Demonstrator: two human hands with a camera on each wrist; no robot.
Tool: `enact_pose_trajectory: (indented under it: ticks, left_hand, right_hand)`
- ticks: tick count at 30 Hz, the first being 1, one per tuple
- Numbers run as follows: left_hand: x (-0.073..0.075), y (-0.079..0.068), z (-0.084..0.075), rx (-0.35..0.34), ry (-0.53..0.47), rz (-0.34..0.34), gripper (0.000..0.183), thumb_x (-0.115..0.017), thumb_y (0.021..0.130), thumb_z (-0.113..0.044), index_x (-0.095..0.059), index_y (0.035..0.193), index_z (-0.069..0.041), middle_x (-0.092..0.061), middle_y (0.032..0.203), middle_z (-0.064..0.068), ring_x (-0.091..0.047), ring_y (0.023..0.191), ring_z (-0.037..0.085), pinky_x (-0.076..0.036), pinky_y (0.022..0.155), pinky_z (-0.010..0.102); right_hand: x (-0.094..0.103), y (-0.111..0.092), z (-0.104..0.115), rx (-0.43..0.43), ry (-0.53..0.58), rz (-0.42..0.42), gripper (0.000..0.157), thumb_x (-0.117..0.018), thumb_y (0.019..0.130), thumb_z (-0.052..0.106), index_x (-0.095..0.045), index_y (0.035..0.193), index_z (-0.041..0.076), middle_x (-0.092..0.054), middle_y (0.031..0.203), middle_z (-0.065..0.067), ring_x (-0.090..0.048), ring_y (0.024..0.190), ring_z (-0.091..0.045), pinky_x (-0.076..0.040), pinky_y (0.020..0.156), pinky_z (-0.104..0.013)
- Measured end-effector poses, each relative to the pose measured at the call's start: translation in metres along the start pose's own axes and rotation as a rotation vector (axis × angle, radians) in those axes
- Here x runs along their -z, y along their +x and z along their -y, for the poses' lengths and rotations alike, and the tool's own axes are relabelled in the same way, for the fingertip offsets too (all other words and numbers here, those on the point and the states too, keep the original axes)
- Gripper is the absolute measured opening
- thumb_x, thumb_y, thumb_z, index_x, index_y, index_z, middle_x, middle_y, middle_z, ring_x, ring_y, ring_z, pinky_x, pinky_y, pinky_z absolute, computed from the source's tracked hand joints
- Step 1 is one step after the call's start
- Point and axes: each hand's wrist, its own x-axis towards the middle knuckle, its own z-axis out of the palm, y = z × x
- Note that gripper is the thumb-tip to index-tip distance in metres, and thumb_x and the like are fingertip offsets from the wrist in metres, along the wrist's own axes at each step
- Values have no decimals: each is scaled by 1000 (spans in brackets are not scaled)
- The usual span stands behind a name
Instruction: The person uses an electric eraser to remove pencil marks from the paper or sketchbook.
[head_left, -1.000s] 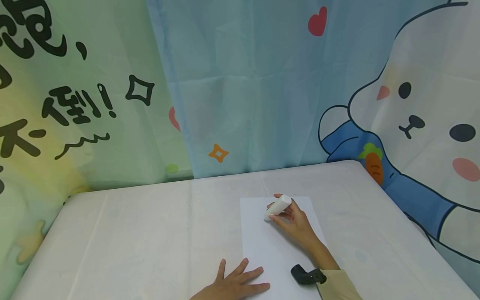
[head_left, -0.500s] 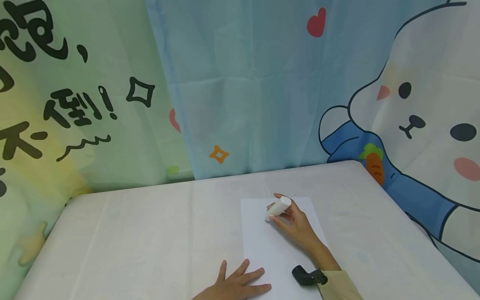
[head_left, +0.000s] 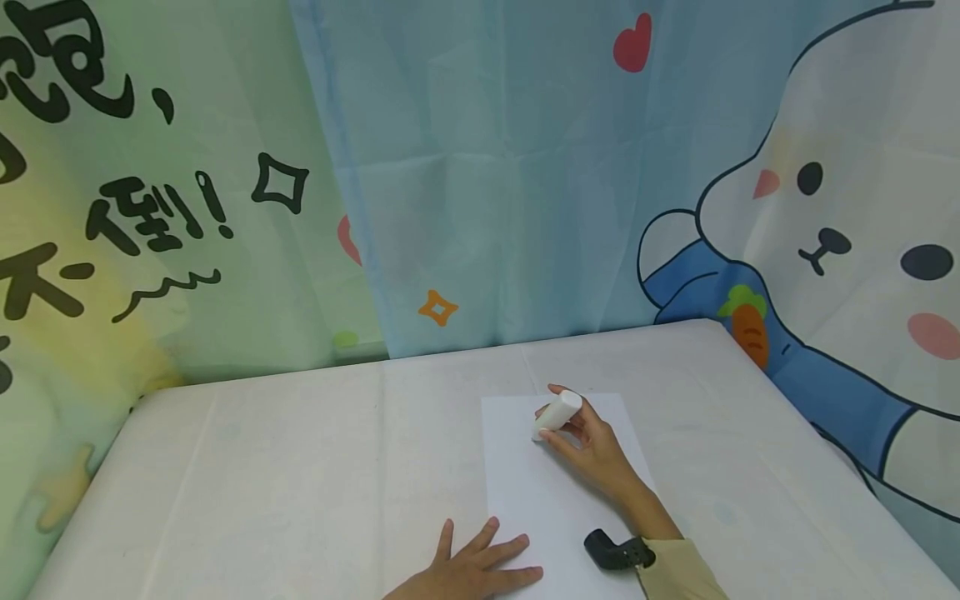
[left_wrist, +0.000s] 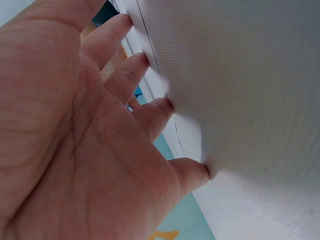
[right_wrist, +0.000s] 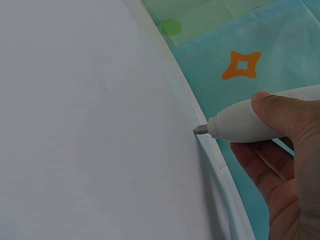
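My right hand grips a thick white pen-shaped tool, like an electric eraser, over the upper part of a white sheet of paper. In the right wrist view, the thumb lies along the top of the tool's body and the other fingers curl beneath. Its narrow nose ends in a short grey tip, right at the white surface. My left hand lies with fingers spread across the sheet's lower left edge. In the left wrist view, several fingertips press on the white surface.
A white cloth covers the table. Behind it hangs a printed curtain with a cartoon bear, hearts and lettering. A black device is strapped at the right wrist, beside a beige sleeve.
The white tool has shifted very slightly to the right over the paper, still in the right hand's grip. My left hand stays in place on the sheet.
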Motion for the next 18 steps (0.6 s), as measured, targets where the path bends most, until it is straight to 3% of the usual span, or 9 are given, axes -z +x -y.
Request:
enact_pose_trajectory:
  ticks: [18]
  left_hand:
    - [1,-2,1,-9,-56,-4,60,-54,92,-56,-39,148,-40,-28,159,-10,-18,149,29,-18,103,75]
  right_hand:
    - [0,0,1,-12,2,2,60,-66,78,-21,-42,132,-15,-64,101,-29,-59,100,6,-47,87,-11]
